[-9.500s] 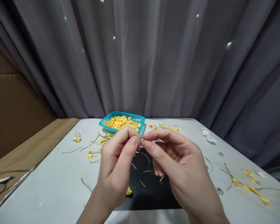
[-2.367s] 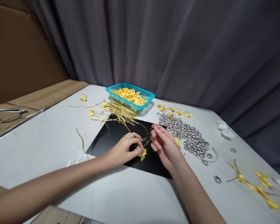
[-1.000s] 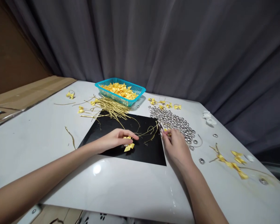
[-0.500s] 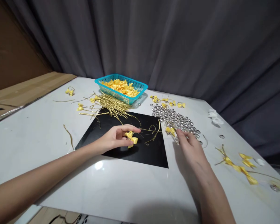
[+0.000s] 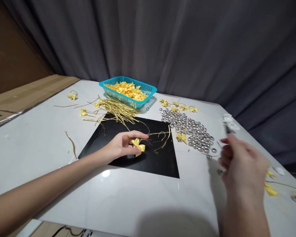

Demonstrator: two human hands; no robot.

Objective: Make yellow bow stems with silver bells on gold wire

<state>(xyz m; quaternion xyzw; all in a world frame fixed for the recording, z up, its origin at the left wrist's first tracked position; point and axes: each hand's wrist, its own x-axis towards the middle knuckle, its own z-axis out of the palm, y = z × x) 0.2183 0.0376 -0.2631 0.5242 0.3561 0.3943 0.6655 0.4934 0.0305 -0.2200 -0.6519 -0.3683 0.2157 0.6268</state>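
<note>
My left hand [image 5: 124, 144] pinches a yellow ribbon bow [image 5: 138, 147] over a black mat [image 5: 155, 164], its index finger stretched out along a thin gold tie [image 5: 159, 133]. On the right, my right hand [image 5: 244, 161] is raised above the table, its fingers curled closed. A small dark, blurred shape [image 5: 227, 128] shows at its fingertips; I cannot make out what it is. Left of this hand lie many silver beads [image 5: 187, 126], with another yellow bow [image 5: 181, 138] at their near edge, touched by neither hand.
A blue basket [image 5: 102, 86] of yellow bows stands at the back. Gold ties [image 5: 118, 108] are heaped before it. Finished-looking bow loops [image 5: 184, 107] lie behind the beads. White scraps [image 5: 230, 121] lie near the right edge, and loose bows [image 5: 270, 189] partly behind my right hand.
My right hand has let go of the bow beside the beads and moved right and nearer, over the loose bows. My left hand keeps its bow in nearly the same place.
</note>
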